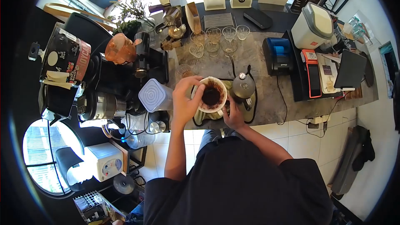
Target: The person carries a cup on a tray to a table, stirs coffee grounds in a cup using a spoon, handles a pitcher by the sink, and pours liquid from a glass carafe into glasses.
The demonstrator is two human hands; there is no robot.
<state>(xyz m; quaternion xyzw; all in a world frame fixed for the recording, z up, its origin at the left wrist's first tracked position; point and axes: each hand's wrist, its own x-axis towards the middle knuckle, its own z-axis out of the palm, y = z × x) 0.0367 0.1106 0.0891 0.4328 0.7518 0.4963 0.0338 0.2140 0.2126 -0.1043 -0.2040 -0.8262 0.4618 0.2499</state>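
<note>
A white coffee dripper with a paper filter holds dark wet coffee grounds near the front edge of the counter. My left hand grips its rim from the left, thumb and fingers bent onto the filter's edge. On the lower right, my right hand is beside the dripper, its fingers partly hidden; what they hold, if anything, I cannot make out. Just right of the dripper stands a grey gooseneck kettle. A greenish cloth lies under the dripper.
Several clear glasses stand behind the dripper. To the left are a lidded canister and a grinder with an orange hopper. A blue-black printer and an orange card terminal are on the right, with a cable hanging down.
</note>
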